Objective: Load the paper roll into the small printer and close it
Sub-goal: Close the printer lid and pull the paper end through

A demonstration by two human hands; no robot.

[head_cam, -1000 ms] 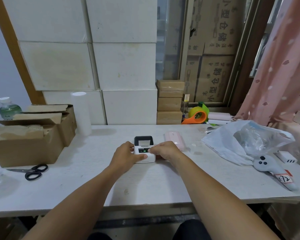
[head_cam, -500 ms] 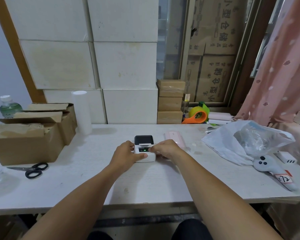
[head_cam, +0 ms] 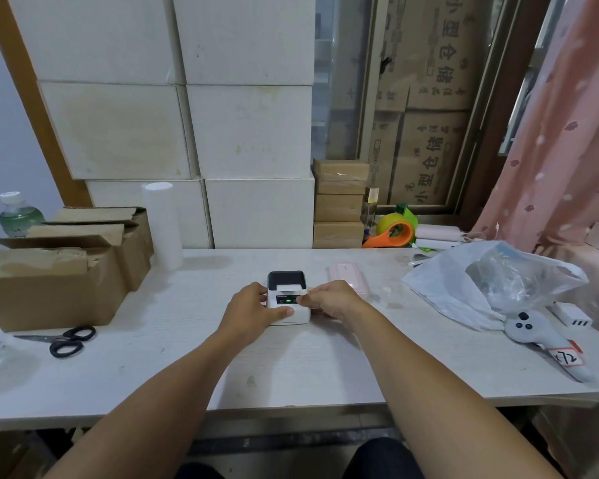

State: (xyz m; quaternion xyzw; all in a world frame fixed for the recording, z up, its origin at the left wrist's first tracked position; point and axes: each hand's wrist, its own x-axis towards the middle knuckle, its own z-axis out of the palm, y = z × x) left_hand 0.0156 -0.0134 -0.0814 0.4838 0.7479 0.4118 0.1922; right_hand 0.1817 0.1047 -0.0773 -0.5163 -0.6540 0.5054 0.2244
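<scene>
A small white printer (head_cam: pixel 288 303) with a dark lid stands in the middle of the white table (head_cam: pixel 291 368). Its lid is down and a short strip of white paper (head_cam: pixel 287 288) sticks out of the slot. A green light glows on its front panel. My left hand (head_cam: pixel 251 307) grips the printer's left side, thumb across its front. My right hand (head_cam: pixel 331 299) holds the right side, with a fingertip on the panel beside the light. The roll itself is hidden inside.
A pink device (head_cam: pixel 346 276) lies just right of the printer. Black scissors (head_cam: pixel 64 340) and open cardboard boxes (head_cam: pixel 56 267) are at the left. A plastic bag (head_cam: pixel 491 278), a grey controller (head_cam: pixel 547 340) and a tape dispenser (head_cam: pixel 395 229) are at the right.
Both hands have stayed on the printer. The view has tilted slightly, and the paper strip at the slot looks much the same.
</scene>
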